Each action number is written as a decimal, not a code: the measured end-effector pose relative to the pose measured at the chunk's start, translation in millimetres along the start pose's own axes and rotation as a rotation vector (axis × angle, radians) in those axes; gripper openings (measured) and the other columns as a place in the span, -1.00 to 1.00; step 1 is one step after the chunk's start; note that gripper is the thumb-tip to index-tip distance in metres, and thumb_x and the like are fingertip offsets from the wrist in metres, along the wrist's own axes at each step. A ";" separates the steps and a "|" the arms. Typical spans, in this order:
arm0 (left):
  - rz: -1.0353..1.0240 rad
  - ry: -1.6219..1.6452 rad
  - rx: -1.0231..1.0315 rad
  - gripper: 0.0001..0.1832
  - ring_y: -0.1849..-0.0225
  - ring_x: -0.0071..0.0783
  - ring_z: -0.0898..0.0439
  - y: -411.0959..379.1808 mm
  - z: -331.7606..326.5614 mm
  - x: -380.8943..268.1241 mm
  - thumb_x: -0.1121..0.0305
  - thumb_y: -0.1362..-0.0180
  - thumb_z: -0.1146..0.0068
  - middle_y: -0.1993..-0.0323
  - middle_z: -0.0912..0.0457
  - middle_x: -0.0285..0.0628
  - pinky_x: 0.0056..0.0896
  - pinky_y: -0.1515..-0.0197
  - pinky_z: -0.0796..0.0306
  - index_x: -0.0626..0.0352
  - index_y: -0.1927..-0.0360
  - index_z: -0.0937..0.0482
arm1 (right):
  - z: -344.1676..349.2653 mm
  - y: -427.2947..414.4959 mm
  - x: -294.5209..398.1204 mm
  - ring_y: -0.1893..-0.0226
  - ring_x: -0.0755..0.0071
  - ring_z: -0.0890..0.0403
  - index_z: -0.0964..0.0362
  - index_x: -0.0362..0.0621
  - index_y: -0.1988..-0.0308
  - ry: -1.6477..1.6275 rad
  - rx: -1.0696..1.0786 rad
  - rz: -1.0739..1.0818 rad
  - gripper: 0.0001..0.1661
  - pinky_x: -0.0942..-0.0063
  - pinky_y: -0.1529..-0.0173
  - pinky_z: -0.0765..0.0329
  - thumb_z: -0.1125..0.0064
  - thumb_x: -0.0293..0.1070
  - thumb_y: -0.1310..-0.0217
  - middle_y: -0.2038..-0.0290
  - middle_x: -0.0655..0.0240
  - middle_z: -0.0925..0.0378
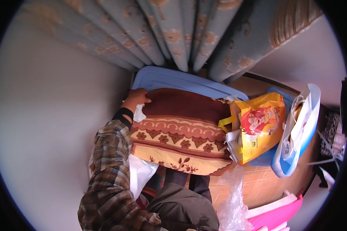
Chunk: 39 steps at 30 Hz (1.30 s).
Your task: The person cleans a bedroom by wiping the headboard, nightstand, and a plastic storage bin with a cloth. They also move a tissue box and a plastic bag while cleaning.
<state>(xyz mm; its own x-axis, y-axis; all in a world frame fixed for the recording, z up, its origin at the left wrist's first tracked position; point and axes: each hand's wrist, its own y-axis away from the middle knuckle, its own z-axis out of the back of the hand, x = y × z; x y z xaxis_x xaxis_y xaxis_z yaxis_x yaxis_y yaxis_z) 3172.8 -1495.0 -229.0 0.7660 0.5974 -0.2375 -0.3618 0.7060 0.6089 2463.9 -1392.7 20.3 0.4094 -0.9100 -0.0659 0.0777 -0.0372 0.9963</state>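
My left hand (137, 97), in a plaid sleeve with a black cuff, reaches to the far left corner of a patterned brown and cream cloth (188, 145). Its thumb and fingers lie by the cloth's dark brown edge; whether they grip it cannot be made out. Just under the wrist shows a crumpled white piece (139, 113), perhaps plastic or paper. Behind the cloth is a blue plastic lid (173, 77), partly covered by it. My right hand is out of view.
A yellow bag with a cartoon lion (261, 127) stands against the cloth's right side, beside a white and blue bag (299, 135). Clear plastic wrap (232, 199) and a pink item (277, 215) lie nearer. Floral curtains (173, 34) hang behind; a pale wall (52, 115) bounds the left.
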 end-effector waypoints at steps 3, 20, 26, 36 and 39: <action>0.036 -0.054 -0.230 -0.62 0.10 -0.12 -0.50 -9.1 17.0 -15.1 0.07 0.02 -0.11 0.22 -0.55 0.01 -0.16 0.11 -0.39 0.11 0.21 -0.55 | 23.4 24.6 -48.6 0.23 0.35 -0.56 -0.40 -0.28 0.11 -0.110 -0.025 -0.155 -0.52 0.38 0.14 -0.51 -0.30 -0.44 0.11 0.21 0.27 -0.54; -0.328 0.456 -0.104 -0.80 0.48 -0.26 -0.57 80.0 -47.8 -193.0 0.26 0.11 -0.27 0.57 -0.57 -0.16 -0.33 0.40 -0.42 0.15 0.52 -0.54 | 54.6 24.2 -131.6 0.28 0.36 -0.56 -0.40 -0.23 0.09 -0.160 -0.131 -0.121 -0.38 0.39 0.18 -0.49 -0.42 -0.45 0.29 0.25 0.34 -0.55; -0.232 0.852 0.490 -0.53 0.38 -0.58 -0.49 124.2 -154.0 -306.0 0.06 0.06 -0.28 0.41 -0.57 -0.28 -0.50 0.33 -0.37 0.29 0.29 -0.53 | 70.4 -11.1 -166.0 0.26 0.39 -0.56 -0.37 -0.27 0.05 -0.162 -0.087 -0.139 -0.33 0.43 0.12 -0.47 -0.43 -0.45 0.29 0.20 0.34 -0.53; 0.034 0.691 -0.355 -0.40 0.36 -0.31 -0.55 150.0 -143.4 -334.0 -0.09 0.20 -0.30 0.44 -0.57 -0.18 -0.35 0.28 -0.39 0.23 0.29 -0.45 | 75.5 -25.2 -187.4 0.19 0.49 -0.49 -0.44 -0.23 0.10 -0.264 -0.033 0.113 -0.46 0.49 0.02 -0.39 -0.38 -0.44 0.20 0.21 0.46 -0.53; -0.051 0.593 -0.577 -0.30 0.29 -0.22 -0.55 137.5 -106.3 -360.6 -0.13 0.24 -0.29 0.35 -0.56 -0.13 -0.26 0.28 -0.40 0.23 0.17 -0.43 | 75.6 -17.3 -169.4 0.19 0.49 -0.49 -0.44 -0.23 0.10 -0.267 -0.029 0.060 -0.47 0.49 0.03 -0.39 -0.37 -0.45 0.19 0.21 0.45 -0.53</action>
<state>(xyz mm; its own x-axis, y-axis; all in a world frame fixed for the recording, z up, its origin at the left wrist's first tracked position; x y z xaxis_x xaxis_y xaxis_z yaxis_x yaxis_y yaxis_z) 2790.4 -1572.9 -140.0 0.4399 0.5468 -0.7124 -0.6739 0.7253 0.1405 2324.5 -1269.1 18.4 0.1605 -0.9869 0.0139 0.0885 0.0284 0.9957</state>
